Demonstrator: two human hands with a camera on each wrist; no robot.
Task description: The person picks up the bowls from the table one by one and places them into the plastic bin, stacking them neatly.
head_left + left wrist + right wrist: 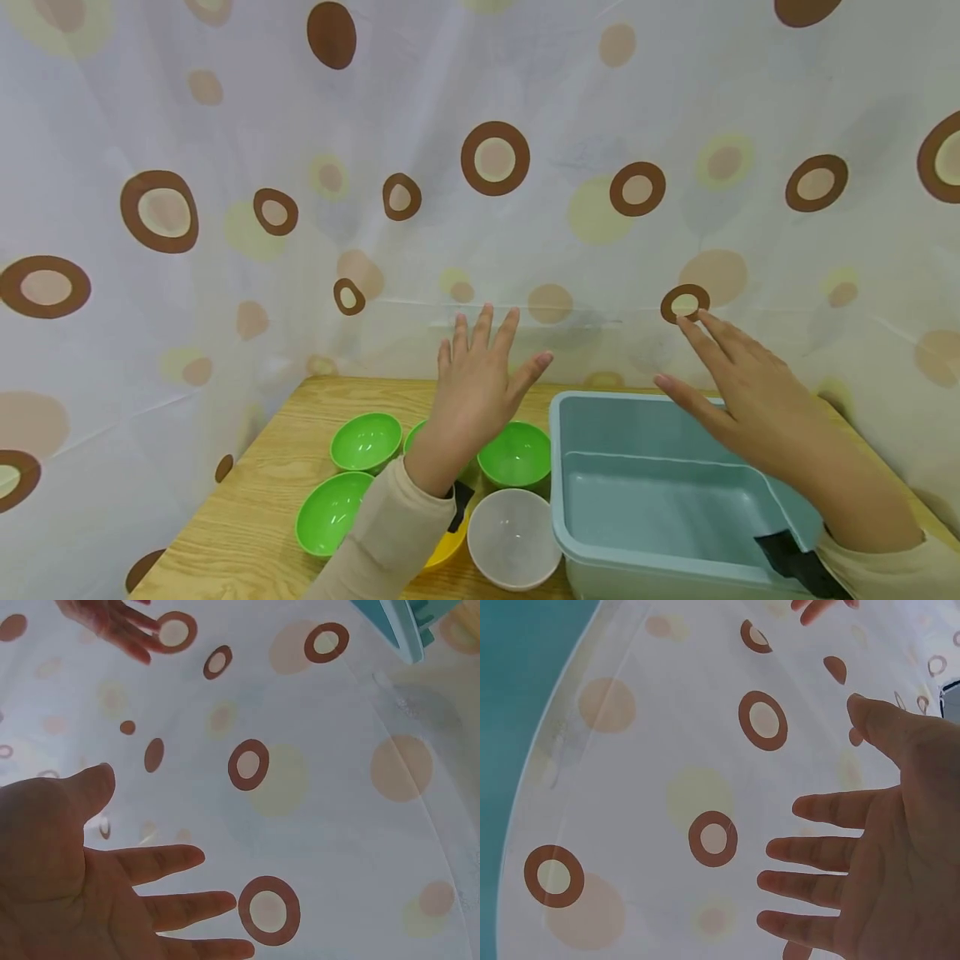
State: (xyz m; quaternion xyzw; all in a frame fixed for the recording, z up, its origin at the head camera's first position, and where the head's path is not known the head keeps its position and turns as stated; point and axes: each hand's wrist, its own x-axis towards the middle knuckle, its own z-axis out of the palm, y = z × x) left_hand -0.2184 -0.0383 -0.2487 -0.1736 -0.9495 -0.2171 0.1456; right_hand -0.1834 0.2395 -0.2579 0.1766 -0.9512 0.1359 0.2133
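Note:
My left hand point(472, 396) is raised over the bowls with its fingers straight and spread, holding nothing. Above the blue-grey plastic tub point(566, 546) my right hand point(765, 408) is held up, fingers extended and also holding nothing. Green bowls stand on the table: one at the back left point(366, 442), a front-left green bowl point(327, 512) and a green bowl beside the tub point(515, 454), with another partly hidden behind the left hand. A translucent white bowl point(513, 537) sits against the tub's left side. The left sleeve covers much of a yellow bowl point(448, 550).
The wooden table point(247, 508) carries the bowls on its left part and the tub on its right. A pale curtain point(420, 83) with brown and beige circles hangs behind the table and along its left side.

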